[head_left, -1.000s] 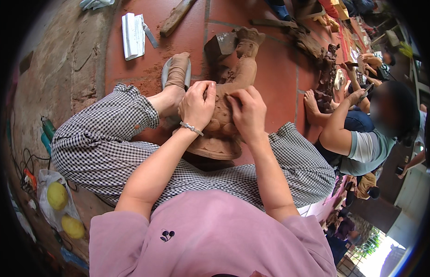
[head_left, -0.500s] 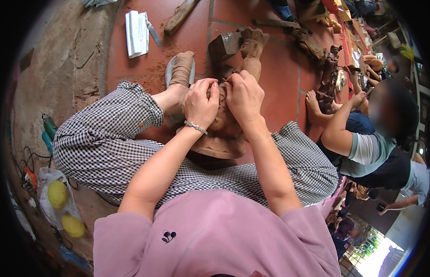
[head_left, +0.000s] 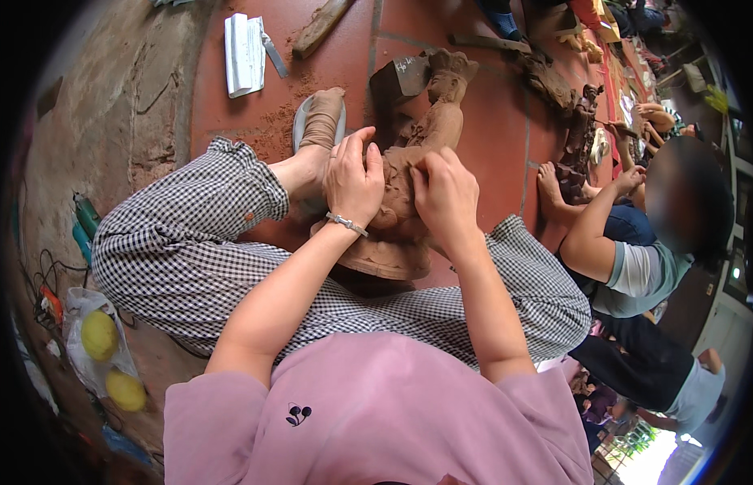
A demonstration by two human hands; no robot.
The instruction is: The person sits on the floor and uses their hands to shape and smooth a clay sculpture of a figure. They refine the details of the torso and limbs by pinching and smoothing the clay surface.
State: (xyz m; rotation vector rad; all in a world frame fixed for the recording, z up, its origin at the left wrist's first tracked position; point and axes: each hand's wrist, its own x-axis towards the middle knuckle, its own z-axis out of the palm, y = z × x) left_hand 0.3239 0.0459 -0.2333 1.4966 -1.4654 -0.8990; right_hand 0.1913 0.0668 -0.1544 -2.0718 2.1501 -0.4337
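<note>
A brown carved wooden statue [head_left: 443,125] lies between my legs, its crowned head pointing away from me and its round base toward my lap. My left hand [head_left: 356,182] rests beside the left of the statue's middle, fingers stretched and somewhat lifted, nothing visible in them. On the other side, my right hand [head_left: 451,194] is closed in a pinch against the carved front. Anything within that pinch is hidden by the fingers. Just left of the statue's head is a dark wooden block [head_left: 399,79].
My wrapped foot [head_left: 321,121] lies to the left, with wood dust around it. Beyond are a folded white paper [head_left: 245,55], a flat metal blade [head_left: 274,56] and a wooden stick [head_left: 321,28]. At right a person [head_left: 627,234] sits near a dark carving [head_left: 579,129].
My right hand has moved nearer to me along the statue and slightly right, uncovering more carving. My left hand's fingers have lifted and straightened.
</note>
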